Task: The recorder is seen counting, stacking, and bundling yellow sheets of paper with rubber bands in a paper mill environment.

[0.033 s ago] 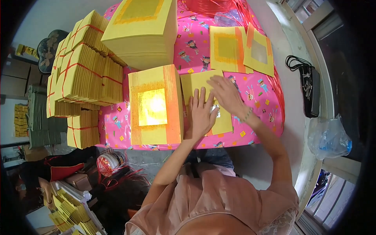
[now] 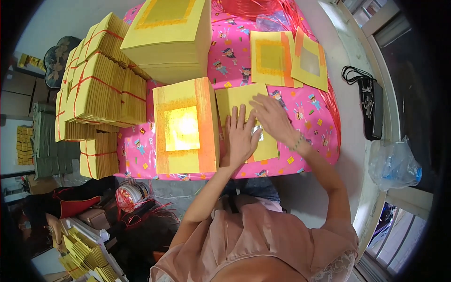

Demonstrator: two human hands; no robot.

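Observation:
My left hand lies flat with fingers stretched out on a yellow paper sheet, pressing on its left half. Over the sheet's right side rests my right hand, fingers extended, its fingertips near the sheet's upper middle. Between the two hands a bit of a shiny silver foil patch shows; the rest is hidden under them. Directly left of the sheet stands a thick stack of yellow paper, its top sheet bearing a gold foil square and an orange band.
A taller yellow paper stack stands behind, beside red-tied paper bundles. Two loose sheets lie at the far right of the pink tablecloth. Red cords, a black pouch and a plastic bag are around. Another person's arm shows lower left.
My right hand has shifted very slightly toward me over the sheet. My left hand stays in place.

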